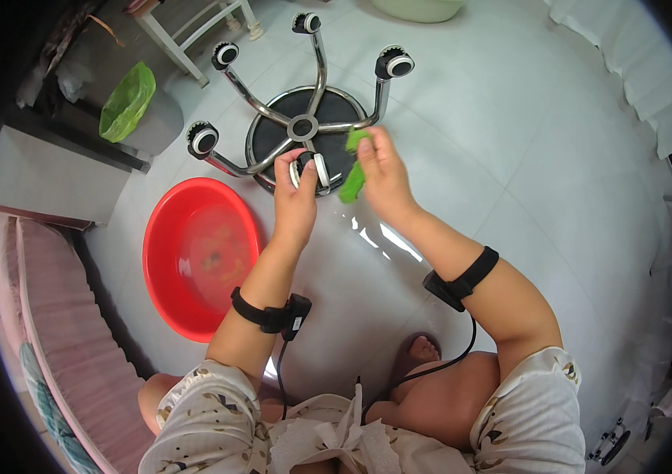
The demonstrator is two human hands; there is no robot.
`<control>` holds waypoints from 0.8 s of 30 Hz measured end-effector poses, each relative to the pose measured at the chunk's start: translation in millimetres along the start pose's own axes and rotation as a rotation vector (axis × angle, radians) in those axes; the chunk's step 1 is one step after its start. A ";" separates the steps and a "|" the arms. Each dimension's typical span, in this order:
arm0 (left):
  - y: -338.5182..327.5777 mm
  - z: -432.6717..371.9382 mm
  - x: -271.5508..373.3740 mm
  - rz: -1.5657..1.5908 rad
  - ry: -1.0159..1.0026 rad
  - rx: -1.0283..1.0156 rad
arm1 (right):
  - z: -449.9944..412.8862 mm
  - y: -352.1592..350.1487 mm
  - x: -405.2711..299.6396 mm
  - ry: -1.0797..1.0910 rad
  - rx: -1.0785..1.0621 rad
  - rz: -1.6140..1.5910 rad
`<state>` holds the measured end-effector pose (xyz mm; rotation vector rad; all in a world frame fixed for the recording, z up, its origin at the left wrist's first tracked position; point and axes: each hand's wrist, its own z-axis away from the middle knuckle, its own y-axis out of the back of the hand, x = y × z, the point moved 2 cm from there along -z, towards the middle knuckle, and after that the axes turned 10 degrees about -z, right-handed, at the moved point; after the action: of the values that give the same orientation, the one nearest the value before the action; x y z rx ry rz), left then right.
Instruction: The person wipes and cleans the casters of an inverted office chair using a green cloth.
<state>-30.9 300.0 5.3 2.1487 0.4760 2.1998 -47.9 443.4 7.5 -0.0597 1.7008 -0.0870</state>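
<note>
An overturned stool rests on its round black seat [344, 112], its chrome five-legged base [264, 106] pointing up. With thumb and fingers, my left hand [297, 195] grips the nearest caster wheel [321, 169], which is black and white. A green cloth [352, 182] is pinched in my right hand [386, 172], just right of that caster and apart from it. The other casters, such as the far right one [396, 63], stand free at the leg ends.
A red basin [155, 255] of cloudy water sits left of my left forearm. Behind it stands a grey bin [161, 121] with a green liner [128, 103]. A white-legged piece of furniture [176, 53] and a pale green basin [422, 10] are farther back. Puddles [371, 237] shine on the tiles.
</note>
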 end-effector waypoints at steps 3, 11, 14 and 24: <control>-4.0 3.8 -0.4 0.040 -0.005 -0.058 | 4.5 -12.4 -1.0 0.136 -0.160 0.021; -1.0 6.7 3.4 0.197 -0.008 -0.145 | 13.7 -20.9 -5.5 0.022 -0.300 0.030; -4.4 6.4 1.4 0.246 -0.030 -0.105 | 21.1 -21.3 -9.9 0.191 -0.285 0.060; -5.1 -5.6 -10.2 0.060 -0.173 -0.037 | -10.3 -35.4 -24.0 -0.149 -0.179 0.083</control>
<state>-37.0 301.4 -5.8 2.3366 0.3636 2.0087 -55.4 410.6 35.9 -0.1261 1.5563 0.1288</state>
